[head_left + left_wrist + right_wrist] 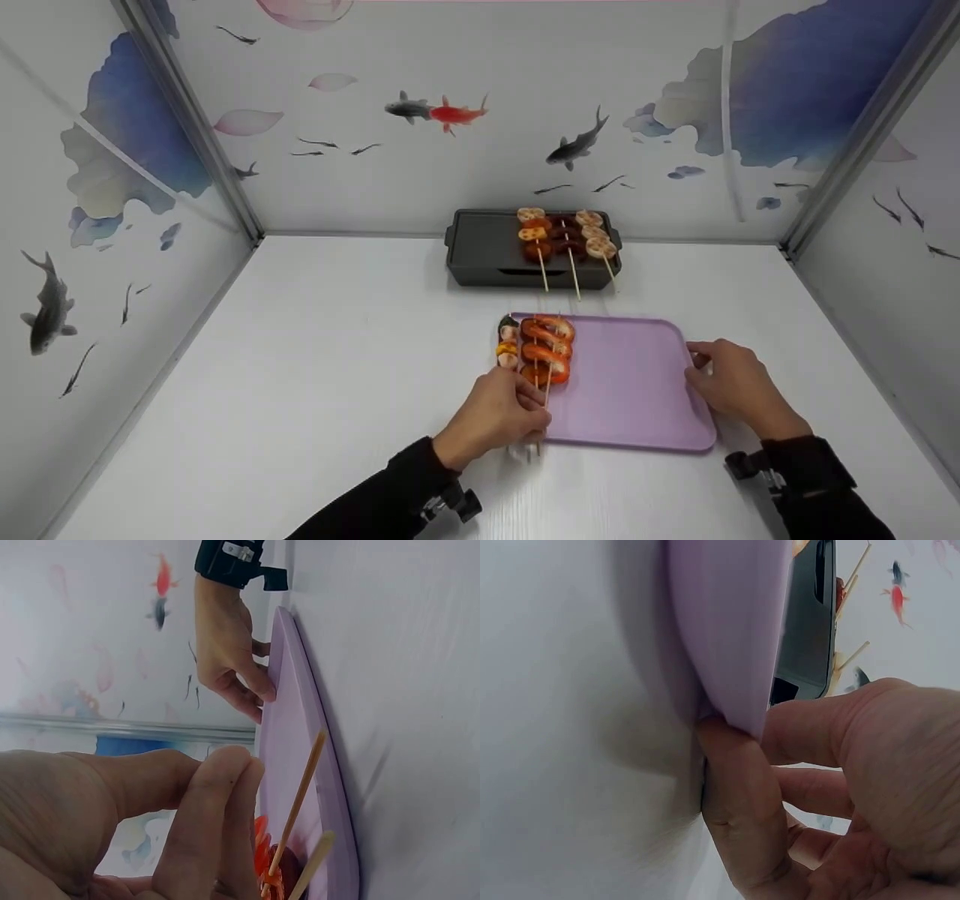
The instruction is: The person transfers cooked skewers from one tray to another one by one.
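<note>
My left hand (499,411) pinches the stick end of a shrimp skewer (551,349) at the left side of a purple tray (630,382). In the left wrist view, thumb and fingertips meet; the stick between them is hidden. Beneath the shrimp lies a darker brown skewer (529,371), partly covered. To its left, a skewer of mixed pieces (508,346) lies along the tray's left edge. Two bare stick ends (301,784) project past the tray rim in the left wrist view. My right hand (739,386) grips the tray's right rim, one finger underneath (739,795).
Behind the tray stands a dark grey grill (484,244). Across its right half lie a mixed skewer (534,234), a dark brown skewer (568,236) and a skewer of pale round slices (598,236), sticks overhanging the front. Painted walls (450,172) enclose the white table (337,360).
</note>
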The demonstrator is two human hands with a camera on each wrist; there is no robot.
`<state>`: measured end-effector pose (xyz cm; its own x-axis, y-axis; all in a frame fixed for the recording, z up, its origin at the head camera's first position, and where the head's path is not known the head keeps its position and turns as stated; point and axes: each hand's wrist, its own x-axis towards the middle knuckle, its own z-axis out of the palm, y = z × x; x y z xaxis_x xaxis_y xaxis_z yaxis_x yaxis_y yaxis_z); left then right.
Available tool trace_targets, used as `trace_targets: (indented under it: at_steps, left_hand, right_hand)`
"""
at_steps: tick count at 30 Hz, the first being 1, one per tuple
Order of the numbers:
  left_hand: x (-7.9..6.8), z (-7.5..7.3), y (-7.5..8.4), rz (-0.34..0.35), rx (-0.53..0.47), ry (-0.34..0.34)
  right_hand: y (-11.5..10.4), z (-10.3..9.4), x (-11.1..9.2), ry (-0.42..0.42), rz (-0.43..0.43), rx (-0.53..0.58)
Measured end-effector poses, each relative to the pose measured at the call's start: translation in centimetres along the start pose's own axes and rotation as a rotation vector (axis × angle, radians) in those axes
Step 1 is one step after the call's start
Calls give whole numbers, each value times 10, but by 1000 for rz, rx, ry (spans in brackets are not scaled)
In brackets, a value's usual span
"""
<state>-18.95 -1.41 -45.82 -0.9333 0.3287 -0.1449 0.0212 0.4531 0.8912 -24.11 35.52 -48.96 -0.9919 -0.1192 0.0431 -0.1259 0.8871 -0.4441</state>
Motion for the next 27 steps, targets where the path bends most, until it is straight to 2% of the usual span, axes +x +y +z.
trace_targets:
  at_steps: [5, 8, 15, 19, 23, 27]
  left_hand:
    - [1, 7, 3, -52, -93, -28]
    - [1, 11, 5, -48, -107, -35]
    - [1, 20, 6, -45, -95, -63]
    - [0, 23, 7, -47, -52, -77]
    - [-4, 21, 7, -22, -5, -89]
    - [-7, 16, 7, 33, 17, -85]
  right_hand:
    - [1, 0, 0, -5, 9, 1]
    - [2, 1, 0, -4, 12, 5]
    - [0, 1, 0, 5, 2, 1]
    - [-1, 1, 1, 6, 4, 0]
    - [-1, 0, 0, 10, 5, 2]
    - [-1, 1, -1, 8, 5, 7]
